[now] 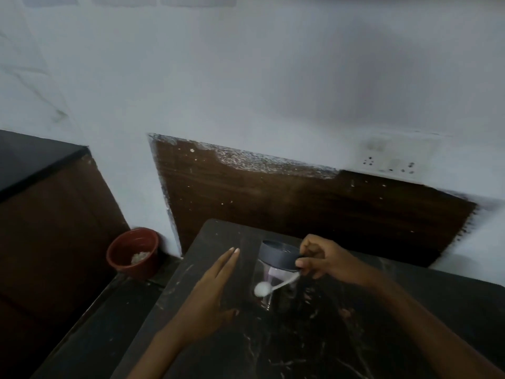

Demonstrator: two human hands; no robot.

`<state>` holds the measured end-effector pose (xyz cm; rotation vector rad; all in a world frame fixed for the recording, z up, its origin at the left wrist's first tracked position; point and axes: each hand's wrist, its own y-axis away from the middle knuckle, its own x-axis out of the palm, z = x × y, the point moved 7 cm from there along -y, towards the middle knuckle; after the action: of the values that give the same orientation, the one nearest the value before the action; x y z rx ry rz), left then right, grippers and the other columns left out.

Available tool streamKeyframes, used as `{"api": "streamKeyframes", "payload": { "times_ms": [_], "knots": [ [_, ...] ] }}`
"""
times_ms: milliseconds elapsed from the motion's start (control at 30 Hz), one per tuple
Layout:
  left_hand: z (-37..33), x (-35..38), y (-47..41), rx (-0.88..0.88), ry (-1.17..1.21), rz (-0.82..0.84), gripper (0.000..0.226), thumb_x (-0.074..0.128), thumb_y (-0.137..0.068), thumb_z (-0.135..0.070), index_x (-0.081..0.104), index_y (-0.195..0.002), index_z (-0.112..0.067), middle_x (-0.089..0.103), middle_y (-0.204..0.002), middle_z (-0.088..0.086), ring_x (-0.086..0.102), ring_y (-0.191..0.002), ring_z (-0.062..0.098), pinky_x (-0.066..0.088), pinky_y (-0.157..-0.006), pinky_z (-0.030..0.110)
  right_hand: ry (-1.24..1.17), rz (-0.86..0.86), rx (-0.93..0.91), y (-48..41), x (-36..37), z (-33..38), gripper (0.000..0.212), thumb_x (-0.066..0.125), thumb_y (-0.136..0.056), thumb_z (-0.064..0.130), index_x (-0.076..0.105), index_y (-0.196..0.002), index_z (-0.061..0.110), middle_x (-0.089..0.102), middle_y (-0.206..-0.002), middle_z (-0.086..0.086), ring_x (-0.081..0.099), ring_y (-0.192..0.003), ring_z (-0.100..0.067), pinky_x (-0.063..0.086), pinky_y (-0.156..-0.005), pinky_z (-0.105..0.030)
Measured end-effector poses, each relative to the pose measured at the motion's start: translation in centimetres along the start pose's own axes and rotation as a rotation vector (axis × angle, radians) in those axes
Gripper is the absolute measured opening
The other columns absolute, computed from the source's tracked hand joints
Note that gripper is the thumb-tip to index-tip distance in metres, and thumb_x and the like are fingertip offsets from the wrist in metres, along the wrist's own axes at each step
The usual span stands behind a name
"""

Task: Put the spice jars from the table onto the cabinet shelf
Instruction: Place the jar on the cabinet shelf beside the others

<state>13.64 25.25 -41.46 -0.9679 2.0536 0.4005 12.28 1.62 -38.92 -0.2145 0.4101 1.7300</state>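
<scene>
A clear spice jar (269,280) with a dark grey lid (276,255) stands on the dark marble table (314,337). A small white spoon (269,288) hangs at the jar's side. My right hand (319,259) grips the jar at the lid's right rim, fingers curled. My left hand (213,291) is flat with straight fingers just left of the jar, apart from it, over the table. No cabinet shelf shows in the head view.
A red-brown pot (134,253) with pale bits inside stands on the floor left of the table, against the white wall (246,91). A dark counter top (32,157) over brown cabinet doors is at the far left. A wall socket (388,162) is at the right.
</scene>
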Motion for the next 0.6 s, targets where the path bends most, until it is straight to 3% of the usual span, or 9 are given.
{"api": "streamKeyframes", "payload": {
  "times_ms": [167, 300, 400, 500, 600],
  "knots": [
    [-8.8, 2.3, 0.8, 0.211, 0.08, 0.072, 0.119, 0.077, -0.067, -0.047, -0.019, -0.138, -0.056, -0.019, -0.149, -0.035, -0.006, -0.133, -0.022, 0.017, -0.105, 0.011, -0.034, 0.069, 0.028, 8.0, -3.2, 1.4, 0.029, 0.068, -0.076, 0.031, 0.053, -0.093, 0.013, 0.067, -0.079, 0.003, 0.067, -0.077, -0.017, 0.054, -0.066, -0.023],
    [-15.5, 3.6, 1.4, 0.36, 0.097, 0.118, 0.119, 0.076, -0.068, -0.047, -0.018, -0.14, -0.052, -0.019, -0.151, -0.03, -0.004, -0.138, -0.014, 0.016, -0.104, 0.009, -0.117, 0.111, 0.063, 13.4, -5.0, 1.3, 0.038, 0.074, -0.075, 0.031, 0.053, -0.098, 0.008, 0.069, -0.088, -0.004, 0.069, -0.081, -0.021, 0.055, -0.068, -0.023],
    [-19.7, 5.1, 2.1, 0.431, 0.13, 0.198, 0.122, 0.078, -0.065, -0.051, -0.016, -0.143, -0.049, -0.016, -0.153, -0.028, -0.003, -0.14, -0.01, 0.016, -0.105, 0.012, -0.191, 0.112, 0.074, 17.0, -6.0, 0.6, 0.031, 0.068, -0.078, 0.029, 0.054, -0.099, 0.011, 0.068, -0.095, -0.004, 0.067, -0.087, -0.022, 0.054, -0.072, -0.026],
    [-22.3, 6.4, 2.9, 0.454, 0.2, 0.229, 0.123, 0.079, -0.061, -0.054, -0.009, -0.146, -0.044, -0.003, -0.153, -0.027, 0.009, -0.14, -0.007, 0.021, -0.108, 0.007, -0.218, 0.063, 0.084, 20.0, -6.5, -0.1, 0.019, 0.059, -0.085, 0.024, 0.055, -0.101, 0.015, 0.068, -0.096, 0.003, 0.066, -0.089, -0.02, 0.054, -0.074, -0.026],
    [-24.0, 7.5, 3.4, 0.467, 0.18, 0.206, 0.123, 0.08, -0.061, -0.054, -0.005, -0.148, -0.039, 0.007, -0.148, -0.025, 0.018, -0.136, -0.006, 0.027, -0.106, 0.007, -0.279, -0.035, 0.101, 23.1, -6.4, -1.3, 0.029, 0.057, -0.085, 0.032, 0.053, -0.111, 0.019, 0.067, -0.104, 0.003, 0.066, -0.094, -0.021, 0.055, -0.076, -0.029]
  ]
}}
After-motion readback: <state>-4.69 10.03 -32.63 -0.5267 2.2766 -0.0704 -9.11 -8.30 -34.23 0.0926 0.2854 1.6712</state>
